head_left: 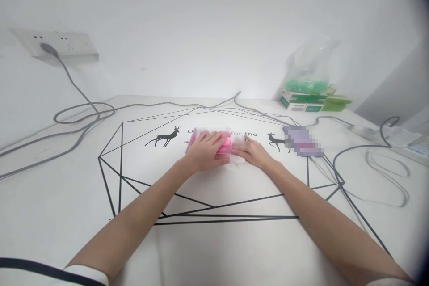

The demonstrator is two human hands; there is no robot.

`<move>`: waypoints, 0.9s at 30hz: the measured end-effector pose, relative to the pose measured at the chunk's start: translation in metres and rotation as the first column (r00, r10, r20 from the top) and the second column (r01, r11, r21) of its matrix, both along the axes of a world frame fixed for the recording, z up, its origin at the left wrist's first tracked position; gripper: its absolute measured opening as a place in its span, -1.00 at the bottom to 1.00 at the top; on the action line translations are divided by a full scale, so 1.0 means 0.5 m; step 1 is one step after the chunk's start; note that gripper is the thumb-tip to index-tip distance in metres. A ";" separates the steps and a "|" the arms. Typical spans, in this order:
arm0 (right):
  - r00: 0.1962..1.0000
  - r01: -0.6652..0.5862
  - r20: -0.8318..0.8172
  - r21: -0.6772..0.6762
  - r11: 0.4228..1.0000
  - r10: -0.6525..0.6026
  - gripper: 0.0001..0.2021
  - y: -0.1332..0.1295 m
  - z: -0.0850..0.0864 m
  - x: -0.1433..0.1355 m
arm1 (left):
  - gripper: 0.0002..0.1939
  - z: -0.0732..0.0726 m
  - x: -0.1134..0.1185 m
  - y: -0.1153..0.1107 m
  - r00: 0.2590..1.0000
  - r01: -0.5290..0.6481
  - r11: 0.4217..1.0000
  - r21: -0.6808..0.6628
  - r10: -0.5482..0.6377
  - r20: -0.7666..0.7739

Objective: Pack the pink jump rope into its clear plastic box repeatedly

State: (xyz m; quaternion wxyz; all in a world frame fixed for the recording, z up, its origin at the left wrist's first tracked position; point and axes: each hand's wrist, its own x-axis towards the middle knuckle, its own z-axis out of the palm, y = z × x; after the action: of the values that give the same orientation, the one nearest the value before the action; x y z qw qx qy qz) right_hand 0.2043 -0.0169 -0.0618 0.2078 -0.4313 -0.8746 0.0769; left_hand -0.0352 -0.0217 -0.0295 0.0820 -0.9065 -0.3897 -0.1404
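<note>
A pink packet (226, 147) in clear plastic wrapping lies on the white printed table covering in the middle of the head view. My left hand (205, 152) rests across it from above, fingers draped over the top and thumb along the near side, holding it. The wrapping's clear end (237, 156) sticks out on the right. At that end is my right hand (254, 151), its fingers and thumb closed on the clear plastic. What the packet contains is partly covered by my left hand.
A purple phone-like object (303, 140), blurred out, lies to the right with a cable. Green-and-white boxes (303, 100) under a clear bag (310, 69) stand at the back right. A grey cable (72, 76) runs from the wall socket (78, 47) along the table's back.
</note>
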 end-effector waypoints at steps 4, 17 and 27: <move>0.998 0.051 0.023 0.049 0.997 -0.053 -0.56 -0.003 -0.005 -0.008 | -0.32 -0.001 0.001 0.002 1.000 -0.017 1.000 0.003 0.017 -0.003; 0.987 0.137 0.072 0.100 0.986 -0.144 -0.46 -0.020 -0.001 -0.044 | -0.42 0.011 0.015 -0.012 0.999 0.040 0.999 -0.001 -0.040 -0.009; 0.994 0.013 0.112 -0.078 0.997 -0.004 -0.51 -0.010 0.004 -0.026 | -0.46 0.002 0.012 -0.006 0.998 0.059 0.996 0.060 -0.058 -0.011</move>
State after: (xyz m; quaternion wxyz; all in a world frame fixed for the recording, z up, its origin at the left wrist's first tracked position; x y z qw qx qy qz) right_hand 0.1913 -0.0222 -0.0598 0.1416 -0.4466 -0.8793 0.0860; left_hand -0.0291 -0.0246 -0.0286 0.1070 -0.9153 -0.3581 -0.1503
